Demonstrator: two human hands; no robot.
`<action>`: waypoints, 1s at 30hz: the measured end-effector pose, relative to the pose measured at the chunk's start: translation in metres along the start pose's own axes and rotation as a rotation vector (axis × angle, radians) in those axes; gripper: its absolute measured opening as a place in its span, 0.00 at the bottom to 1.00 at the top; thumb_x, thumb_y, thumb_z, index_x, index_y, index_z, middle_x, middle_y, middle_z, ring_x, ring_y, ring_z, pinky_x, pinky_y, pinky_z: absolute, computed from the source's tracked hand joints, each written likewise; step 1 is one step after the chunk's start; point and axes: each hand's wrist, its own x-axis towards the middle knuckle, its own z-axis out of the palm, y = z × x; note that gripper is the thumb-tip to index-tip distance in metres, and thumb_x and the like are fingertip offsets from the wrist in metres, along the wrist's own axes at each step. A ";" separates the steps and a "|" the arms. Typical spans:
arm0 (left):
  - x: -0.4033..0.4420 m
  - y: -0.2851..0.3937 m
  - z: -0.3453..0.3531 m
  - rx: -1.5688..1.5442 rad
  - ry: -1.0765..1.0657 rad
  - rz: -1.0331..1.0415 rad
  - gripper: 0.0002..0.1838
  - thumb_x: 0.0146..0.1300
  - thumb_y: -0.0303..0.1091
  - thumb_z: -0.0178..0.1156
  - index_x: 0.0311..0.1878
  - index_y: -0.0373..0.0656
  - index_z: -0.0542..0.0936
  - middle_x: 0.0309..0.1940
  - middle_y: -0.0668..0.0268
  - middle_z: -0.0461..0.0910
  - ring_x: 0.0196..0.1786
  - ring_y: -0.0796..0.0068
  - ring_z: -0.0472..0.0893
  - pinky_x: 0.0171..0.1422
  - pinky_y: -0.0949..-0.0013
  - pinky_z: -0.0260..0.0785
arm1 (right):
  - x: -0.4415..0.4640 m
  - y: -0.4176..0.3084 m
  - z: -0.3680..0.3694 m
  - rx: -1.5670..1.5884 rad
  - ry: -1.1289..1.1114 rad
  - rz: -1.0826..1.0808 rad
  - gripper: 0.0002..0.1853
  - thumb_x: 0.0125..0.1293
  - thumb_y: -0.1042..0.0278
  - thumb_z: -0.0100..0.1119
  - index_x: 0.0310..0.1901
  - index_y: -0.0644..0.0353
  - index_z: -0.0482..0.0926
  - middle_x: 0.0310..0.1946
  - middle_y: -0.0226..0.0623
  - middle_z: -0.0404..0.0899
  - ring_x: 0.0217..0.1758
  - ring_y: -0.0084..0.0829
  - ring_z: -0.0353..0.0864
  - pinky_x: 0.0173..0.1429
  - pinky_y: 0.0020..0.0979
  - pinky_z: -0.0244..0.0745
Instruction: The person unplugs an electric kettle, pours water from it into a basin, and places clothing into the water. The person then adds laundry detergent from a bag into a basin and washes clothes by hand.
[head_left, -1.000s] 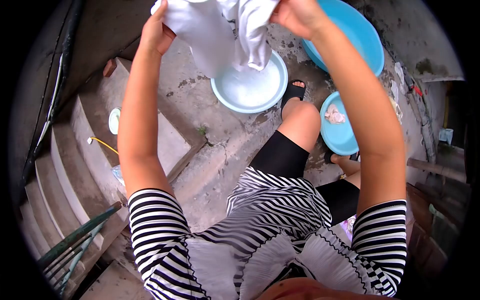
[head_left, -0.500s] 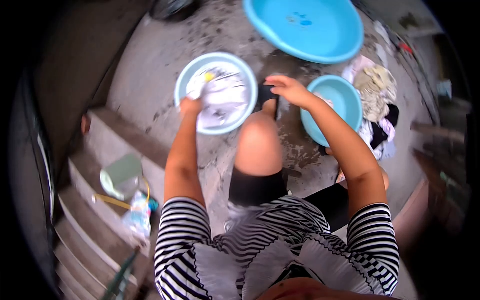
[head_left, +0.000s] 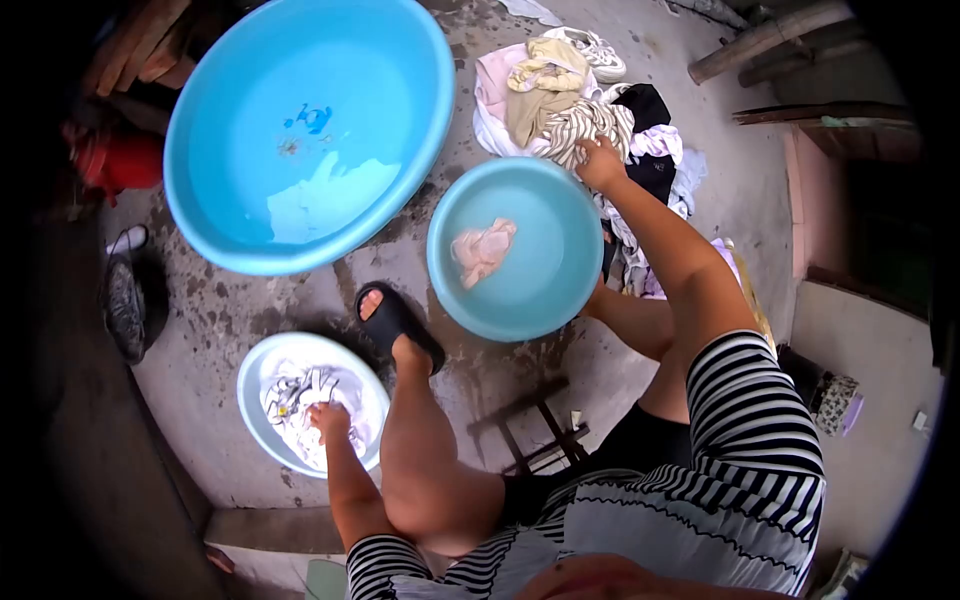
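My left hand (head_left: 332, 422) is down in a pale blue basin (head_left: 252, 430), its fingers curled into a wet white garment (head_left: 300, 432) with dark markings. My right hand (head_left: 602, 165) reaches to a heap of clothes on the ground, fingers closed on a brown-and-white striped garment (head_left: 580, 122). Beside it in the heap lie a cream yellow garment (head_left: 550, 65) and a black garment (head_left: 655, 175). Between my hands stands a smaller turquoise basin (head_left: 555, 285) with water and a pale pink cloth (head_left: 484, 252) in it.
A large blue tub (head_left: 235, 120) with some water stands at the upper left. My foot in a black slipper (head_left: 395, 325) is between the basins. A dark stool frame (head_left: 545, 430) is below me. Wooden poles (head_left: 770, 40) lie at the upper right.
My view has turned right, towards the clothes heap. My right hand has moved from beside the turquoise basin onto the heap and taken hold of the striped garment. My left hand stays in its basin.
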 end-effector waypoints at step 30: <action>-0.144 0.626 -0.131 -0.332 -0.010 0.915 0.32 0.49 0.43 0.60 0.57 0.41 0.66 0.53 0.51 0.69 0.54 0.57 0.71 0.56 0.63 0.62 | 0.069 0.217 -0.167 1.418 0.355 0.272 0.12 0.57 0.72 0.51 0.43 0.66 0.71 0.36 0.37 0.76 0.36 0.27 0.76 0.41 0.28 0.72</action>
